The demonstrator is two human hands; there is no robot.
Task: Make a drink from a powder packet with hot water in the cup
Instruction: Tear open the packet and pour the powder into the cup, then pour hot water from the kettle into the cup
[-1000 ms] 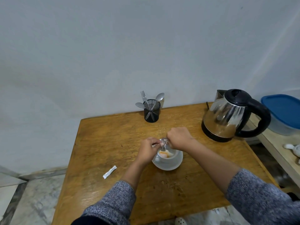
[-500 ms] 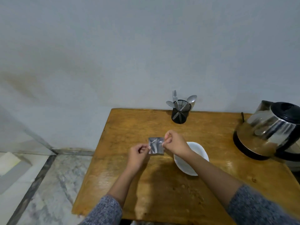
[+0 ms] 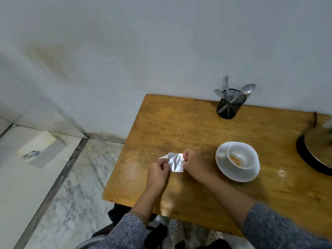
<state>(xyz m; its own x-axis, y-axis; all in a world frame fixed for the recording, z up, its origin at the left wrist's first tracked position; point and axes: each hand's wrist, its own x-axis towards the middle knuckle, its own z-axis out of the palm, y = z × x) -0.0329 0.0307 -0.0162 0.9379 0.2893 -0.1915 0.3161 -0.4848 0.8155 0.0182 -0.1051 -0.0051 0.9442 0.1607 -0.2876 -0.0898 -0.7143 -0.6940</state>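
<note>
Pale grey wall behind, worn wooden tabletop (image 3: pixel 179 123) up against it, marbled floor off its left edge. Landmark: white ceramic cup (image 3: pixel 239 158) on its white saucer (image 3: pixel 239 175), right of centre on the tabletop.

Change: a second ago both hands were at the cup rim with the small silver foil packet (image 3: pixel 176 162); now the packet is well left of the cup, low over the tabletop, flat and crumpled. Orange-tan powder sits in the cup bottom, no liquid visible. Reads as powder in, packet likely spent.

Left hand (image 3: pixel 158 172): grip pinching the packet's left edge; a white torn strip (image 3: pixel 163 156) sticks out just above it. Right hand (image 3: pixel 193 163): grip pinching the packet's upper right corner.

Steel kettle on black base (image 3: pixel 316 151) sits right of the cup, partly cut off by the frame. Black mesh holder with spoons and fork (image 3: pixel 230 105) stands behind the cup, by the wall.

Remaining, by judgement: ditch packet, pour hot water, stir.
</note>
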